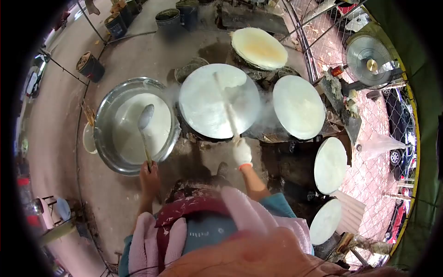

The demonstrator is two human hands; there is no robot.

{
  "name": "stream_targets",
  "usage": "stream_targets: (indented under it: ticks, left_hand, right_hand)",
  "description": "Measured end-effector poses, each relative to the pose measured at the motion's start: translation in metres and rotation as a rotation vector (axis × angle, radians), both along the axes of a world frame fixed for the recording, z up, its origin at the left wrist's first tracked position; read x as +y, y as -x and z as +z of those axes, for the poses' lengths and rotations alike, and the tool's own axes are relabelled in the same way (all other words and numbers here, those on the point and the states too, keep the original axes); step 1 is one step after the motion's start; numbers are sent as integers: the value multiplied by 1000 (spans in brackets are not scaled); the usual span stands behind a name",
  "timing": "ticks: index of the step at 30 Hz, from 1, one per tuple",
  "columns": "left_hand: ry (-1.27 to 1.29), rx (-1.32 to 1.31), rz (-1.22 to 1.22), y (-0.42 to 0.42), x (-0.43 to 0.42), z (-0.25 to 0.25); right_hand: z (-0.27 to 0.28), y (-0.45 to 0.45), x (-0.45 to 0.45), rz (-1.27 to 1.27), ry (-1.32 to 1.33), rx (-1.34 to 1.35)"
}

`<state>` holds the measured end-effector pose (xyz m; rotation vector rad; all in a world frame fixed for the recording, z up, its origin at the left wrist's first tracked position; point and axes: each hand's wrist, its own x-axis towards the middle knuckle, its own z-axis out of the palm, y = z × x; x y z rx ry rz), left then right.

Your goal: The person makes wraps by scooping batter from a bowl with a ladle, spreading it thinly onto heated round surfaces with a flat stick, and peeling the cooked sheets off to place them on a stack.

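Note:
My left hand (149,177) is closed around the handle of a metal ladle (146,116). The ladle's bowl is above a wide metal basin (105,147) that holds white liquid batter (154,134). My right hand (242,152), in a white glove, grips a long pale stick (226,105). This stick reaches across a round griddle (198,113), and whether it touches the surface I cannot tell. A thin whitish layer covers much of the griddle, with a brighter patch near its far right edge. Steam drifts around the griddle's sides.
Right of the griddle sit more round white-topped plates: one beside it (299,107), a yellowish one behind (259,48), and two nearer me (330,165) (326,221). A fan (371,62) stands by the wire fence. Dark buckets (90,67) stand far left.

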<state>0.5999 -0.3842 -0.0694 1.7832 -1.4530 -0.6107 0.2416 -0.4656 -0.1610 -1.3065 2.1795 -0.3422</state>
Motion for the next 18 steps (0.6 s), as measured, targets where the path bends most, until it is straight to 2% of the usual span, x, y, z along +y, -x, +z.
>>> stream_targets:
  ticks: [1,3,4,6,7,9,11,13,15,18]
  left_hand:
    - [19,-52,-28,10,-2,0]
    - [-10,-58,-57,28,-8,3]
    - [-88,140,38,38,-7,3]
    - [-210,536,244,65,-7,3]
    - [-243,530,243,74,-4,10]
    - [-302,531,234,90,-3,23]
    - [-112,181,104,98,3,11]
    - [-99,176,110,109,8,8]
    - [-238,513,256,124,1,16]
    - [-295,564,298,139,-8,31]
  right_hand:
    - [-4,19,-13,-9,87,-45]
    - [-15,41,-30,41,20,-221]
    - [-20,45,-28,98,7,-266]
    - [-24,43,-10,350,104,-172]
    - [5,44,-1,424,-65,-107]
    - [14,73,0,392,-101,-31]
    - [4,104,-29,340,-48,48]
    - [12,119,-68,306,50,60]
    - [9,123,-88,295,74,-16]
    - [-12,119,-56,400,100,-92]
